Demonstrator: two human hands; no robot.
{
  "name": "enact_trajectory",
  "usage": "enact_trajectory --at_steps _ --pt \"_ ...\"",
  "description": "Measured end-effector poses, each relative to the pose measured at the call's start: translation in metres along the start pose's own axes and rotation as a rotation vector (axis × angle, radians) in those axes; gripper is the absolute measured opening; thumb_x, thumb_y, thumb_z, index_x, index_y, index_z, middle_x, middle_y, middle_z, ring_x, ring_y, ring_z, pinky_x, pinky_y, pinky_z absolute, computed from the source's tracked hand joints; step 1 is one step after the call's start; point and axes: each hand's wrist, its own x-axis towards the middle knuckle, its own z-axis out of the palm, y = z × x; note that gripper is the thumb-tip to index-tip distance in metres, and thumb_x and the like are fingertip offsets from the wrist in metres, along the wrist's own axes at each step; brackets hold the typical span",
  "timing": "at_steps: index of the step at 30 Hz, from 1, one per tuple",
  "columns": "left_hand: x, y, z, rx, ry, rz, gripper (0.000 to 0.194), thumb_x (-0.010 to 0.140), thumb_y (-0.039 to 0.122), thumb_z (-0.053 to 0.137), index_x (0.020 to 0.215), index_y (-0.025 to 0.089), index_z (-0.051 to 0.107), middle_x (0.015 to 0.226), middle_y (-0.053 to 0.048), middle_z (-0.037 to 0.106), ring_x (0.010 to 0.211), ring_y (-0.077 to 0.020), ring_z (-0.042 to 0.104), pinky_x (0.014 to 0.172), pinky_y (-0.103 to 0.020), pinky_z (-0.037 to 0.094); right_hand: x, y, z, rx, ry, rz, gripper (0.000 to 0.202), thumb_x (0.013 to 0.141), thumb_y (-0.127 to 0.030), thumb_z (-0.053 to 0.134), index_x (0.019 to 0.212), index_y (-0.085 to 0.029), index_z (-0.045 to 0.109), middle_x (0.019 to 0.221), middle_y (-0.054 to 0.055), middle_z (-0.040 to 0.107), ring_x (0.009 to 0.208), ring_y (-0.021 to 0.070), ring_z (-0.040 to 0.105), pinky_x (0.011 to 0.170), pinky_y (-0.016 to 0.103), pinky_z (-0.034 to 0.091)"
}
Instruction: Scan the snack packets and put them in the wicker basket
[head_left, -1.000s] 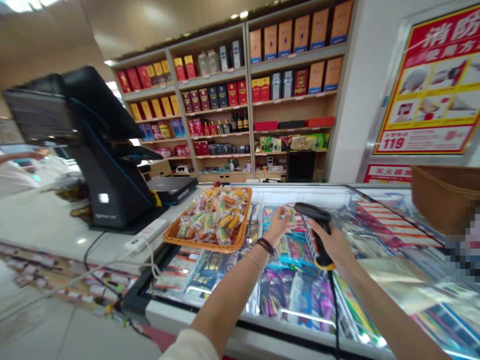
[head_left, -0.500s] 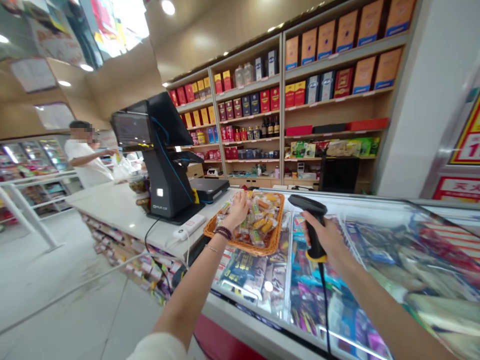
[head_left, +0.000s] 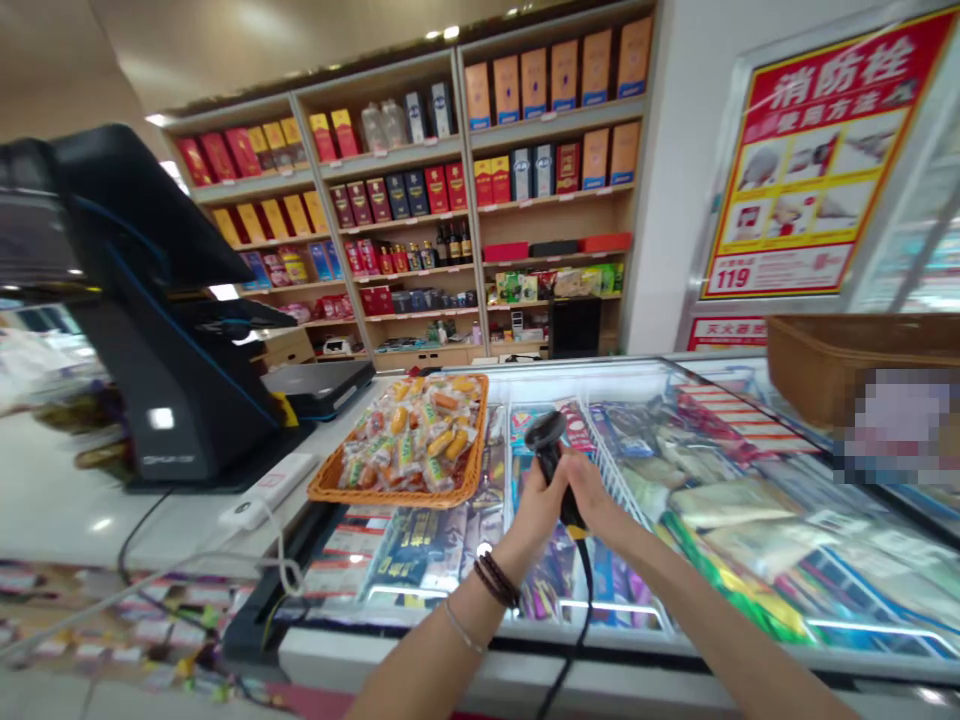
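A black handheld barcode scanner is held upright above the glass-topped freezer, its cord hanging down over the front edge. My left hand closes on the handle from the left, with a dark beaded bracelet and a thin bangle on its wrist. From the right, my right hand wraps the same handle. The fingers of both hands meet there and partly hide the grip. Left of the scanner, a wicker basket of individually wrapped snacks rests partly on the freezer.
A black checkout terminal and a flat scale stand on the white counter at left, near a white power strip. At right sits a brown box. Shelves of boxed goods line the back wall.
My left hand has left the snacks in the basket and joined my right hand on the scanner. The view has turned right, bringing the poster and brown box into sight.
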Motion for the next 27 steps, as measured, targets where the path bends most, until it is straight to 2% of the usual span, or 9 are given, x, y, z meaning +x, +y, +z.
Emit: enact_trajectory --at_steps 2,4,6,8,12,14,17,22,27 --pt "-0.003 0.002 0.006 -0.070 0.021 -0.029 0.074 0.083 0.077 0.105 0.129 0.023 0.082 0.112 -0.012 0.086 0.109 -0.0292 0.083 0.099 -0.040 0.070 0.006 -0.005 -0.028 -0.216 0.014 -0.111 0.077 0.100 -0.100 0.062 0.114 -0.031 0.093 0.134 0.016 0.086 0.138 0.0406 0.074 0.125 0.060 0.058" --pt "-0.009 0.005 0.007 -0.103 0.065 -0.041 0.075 0.077 0.082 0.106 0.117 0.024 0.079 0.089 -0.003 0.077 0.078 -0.0189 0.073 0.074 -0.030 0.064 0.017 -0.025 -0.057 -0.375 0.065 -0.205 0.061 0.101 -0.088 0.074 0.104 -0.030 0.091 0.131 0.015 0.086 0.135 0.0419 0.074 0.127 0.065 0.055" --pt "-0.017 0.011 0.004 -0.105 0.103 -0.026 0.074 0.073 0.083 0.106 0.108 0.025 0.076 0.076 0.004 0.068 0.064 -0.0129 0.061 0.062 -0.025 0.054 0.027 -0.054 -0.078 -0.442 0.163 -0.337 0.046 0.100 -0.075 0.083 0.091 -0.030 0.085 0.121 0.012 0.087 0.128 0.0406 0.075 0.127 0.068 0.055" --pt "-0.021 0.016 0.000 -0.092 0.137 -0.015 0.075 0.069 0.083 0.107 0.103 0.026 0.074 0.072 0.006 0.064 0.059 -0.0107 0.056 0.059 -0.024 0.050 0.033 -0.082 -0.088 -0.485 0.241 -0.531 0.031 0.099 -0.056 0.090 0.082 -0.031 0.081 0.129 0.009 0.087 0.140 0.0423 0.072 0.134 0.070 0.050" --pt "-0.020 0.022 -0.005 -0.088 0.219 -0.052 0.079 0.063 0.087 0.107 0.096 0.025 0.071 0.069 0.007 0.060 0.058 -0.0110 0.056 0.055 -0.023 0.046 0.044 -0.108 -0.076 -0.591 0.289 -0.822 0.020 0.088 -0.032 0.095 0.078 -0.031 0.079 0.168 0.000 0.075 0.183 0.0504 0.034 0.151 0.077 0.016" --pt "-0.017 0.021 -0.004 -0.103 0.242 -0.061 0.081 0.061 0.086 0.108 0.097 0.025 0.070 0.073 0.006 0.062 0.059 -0.0110 0.057 0.057 -0.024 0.047 0.058 -0.106 -0.064 -0.632 0.264 -0.885 0.019 0.086 -0.030 0.096 0.078 -0.029 0.078 0.184 -0.005 0.062 0.191 0.0509 0.012 0.153 0.077 0.002" --pt "-0.012 0.017 0.000 -0.102 0.247 -0.043 0.079 0.063 0.085 0.108 0.099 0.025 0.070 0.076 0.005 0.064 0.060 -0.0109 0.057 0.057 -0.024 0.047 0.079 -0.098 -0.051 -0.653 0.199 -0.916 0.014 0.085 -0.028 0.093 0.081 -0.028 0.080 0.197 -0.010 0.044 0.193 0.0489 -0.007 0.151 0.078 -0.010" --pt "-0.010 0.014 0.002 -0.054 0.248 0.000 0.077 0.069 0.087 0.104 0.101 0.026 0.067 0.072 0.006 0.062 0.057 -0.0117 0.056 0.056 -0.026 0.045 0.090 -0.093 -0.043 -0.620 0.147 -0.932 0.010 0.085 -0.024 0.090 0.082 -0.028 0.081 0.201 -0.012 0.034 0.191 0.0464 -0.021 0.147 0.079 -0.019" --pt "-0.011 0.019 -0.003 -0.057 0.233 -0.005 0.082 0.069 0.095 0.099 0.097 0.025 0.065 0.070 0.005 0.064 0.056 -0.0134 0.059 0.054 -0.026 0.047 0.091 -0.087 -0.027 -0.611 0.151 -0.916 0.008 0.086 -0.024 0.089 0.085 -0.025 0.080 0.204 -0.009 0.028 0.190 0.0496 -0.022 0.148 0.082 -0.012"
